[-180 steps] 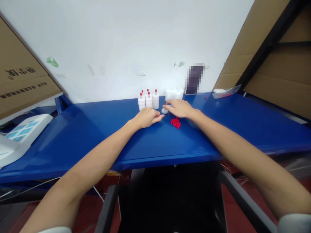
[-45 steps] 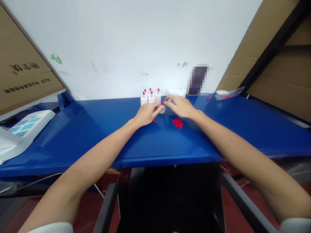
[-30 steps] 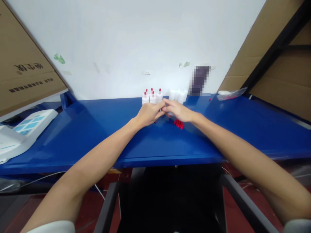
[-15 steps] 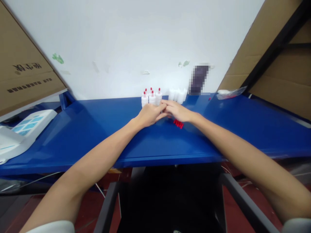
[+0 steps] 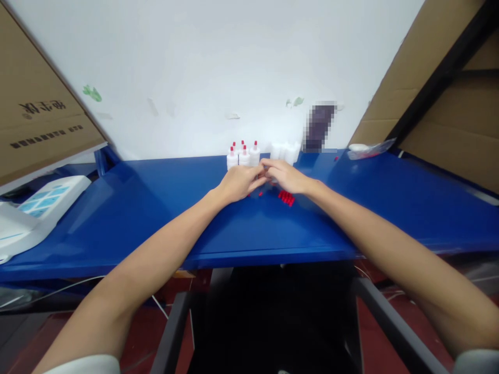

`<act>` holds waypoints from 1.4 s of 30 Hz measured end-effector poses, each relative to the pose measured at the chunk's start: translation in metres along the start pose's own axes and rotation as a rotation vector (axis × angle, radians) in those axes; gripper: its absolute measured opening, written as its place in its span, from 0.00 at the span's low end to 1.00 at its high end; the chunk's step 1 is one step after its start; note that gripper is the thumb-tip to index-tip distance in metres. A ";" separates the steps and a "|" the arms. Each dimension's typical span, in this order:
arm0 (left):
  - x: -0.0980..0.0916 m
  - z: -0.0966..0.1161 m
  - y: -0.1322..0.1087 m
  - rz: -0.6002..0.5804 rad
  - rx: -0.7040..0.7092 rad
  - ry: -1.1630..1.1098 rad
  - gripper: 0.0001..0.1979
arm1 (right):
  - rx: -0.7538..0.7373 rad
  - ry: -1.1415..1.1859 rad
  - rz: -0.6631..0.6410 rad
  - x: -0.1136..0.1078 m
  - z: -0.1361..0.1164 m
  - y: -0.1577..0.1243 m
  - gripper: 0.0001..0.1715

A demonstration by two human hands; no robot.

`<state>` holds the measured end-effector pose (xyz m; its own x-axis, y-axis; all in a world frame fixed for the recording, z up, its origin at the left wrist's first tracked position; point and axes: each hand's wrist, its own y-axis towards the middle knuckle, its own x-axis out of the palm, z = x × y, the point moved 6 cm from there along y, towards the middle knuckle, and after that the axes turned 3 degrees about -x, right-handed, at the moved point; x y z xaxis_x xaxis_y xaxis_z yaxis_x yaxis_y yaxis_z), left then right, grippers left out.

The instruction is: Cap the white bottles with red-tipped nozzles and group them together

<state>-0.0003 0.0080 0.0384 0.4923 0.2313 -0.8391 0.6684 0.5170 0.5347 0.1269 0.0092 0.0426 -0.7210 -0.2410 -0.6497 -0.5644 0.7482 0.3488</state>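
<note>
My left hand point(image 5: 238, 183) and my right hand point(image 5: 286, 177) meet over the blue table, fingertips pinched together. Whatever lies between their fingers is hidden. Just behind my left hand stand several white squeeze bottles point(image 5: 254, 155) with pointed red tips, upright and close together. Beyond my right hand is a group of white bottles point(image 5: 289, 154) with no red tips showing. Small red caps point(image 5: 286, 198) lie in a tight cluster in front of my right hand. A loose red cap point(image 5: 260, 194) is below my fingers, with another small red piece point(image 5: 248, 195) by my left hand.
The blue table point(image 5: 156, 208) runs up against a white wall. At the left sits a white device point(image 5: 58, 200) with blue panels. A clear plastic bag point(image 5: 370, 149) lies far right, near a single red piece point(image 5: 336, 158). Cardboard point(image 5: 42, 98) flanks the left side.
My fingers have shifted slightly while staying together, and my right hand moved a little left. Two small red pieces now show on the table beneath them; the bottles have not moved.
</note>
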 end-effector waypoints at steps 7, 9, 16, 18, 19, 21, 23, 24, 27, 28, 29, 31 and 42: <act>0.001 -0.006 0.003 0.017 -0.009 -0.075 0.19 | 0.003 -0.054 -0.004 -0.004 -0.001 0.000 0.07; 0.003 -0.006 0.003 -0.012 0.003 -0.120 0.21 | 0.007 -0.129 -0.037 -0.005 -0.003 -0.001 0.09; -0.004 -0.008 0.003 0.041 -0.077 -0.244 0.24 | -0.001 -0.261 -0.030 -0.014 -0.003 -0.002 0.05; -0.003 -0.011 0.001 0.062 -0.098 -0.249 0.24 | 0.005 -0.212 -0.033 -0.014 -0.003 -0.002 0.03; -0.002 -0.012 0.001 0.076 -0.098 -0.247 0.24 | 0.011 -0.177 -0.039 -0.014 -0.003 -0.002 0.04; -0.002 -0.013 0.000 0.123 -0.086 -0.246 0.22 | 0.020 -0.098 -0.056 -0.012 -0.004 -0.003 0.06; -0.004 -0.013 0.000 0.195 -0.062 -0.251 0.20 | 0.026 -0.022 -0.066 -0.009 -0.005 -0.003 0.09; -0.006 -0.012 0.000 0.228 -0.046 -0.255 0.18 | 0.029 0.017 -0.068 -0.008 -0.005 -0.003 0.10; -0.011 -0.005 -0.001 0.272 0.016 -0.254 0.14 | 0.041 0.128 -0.077 -0.003 -0.003 -0.003 0.09; -0.012 -0.003 -0.001 0.271 0.035 -0.245 0.13 | 0.049 0.162 -0.080 -0.002 -0.001 -0.002 0.08; -0.012 -0.001 -0.002 0.266 0.051 -0.232 0.11 | 0.057 0.188 -0.084 0.000 0.000 -0.002 0.07; -0.013 0.002 -0.003 0.261 0.078 -0.201 0.09 | 0.069 0.215 -0.089 0.003 0.001 -0.002 0.05; -0.009 0.004 -0.005 0.271 0.133 -0.143 0.08 | -0.008 0.171 -0.084 0.009 -0.006 -0.002 0.05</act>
<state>-0.0059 -0.0004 0.0435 0.7290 0.2226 -0.6473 0.5651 0.3380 0.7526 0.1193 0.0017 0.0401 -0.7290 -0.4042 -0.5525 -0.6277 0.7167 0.3039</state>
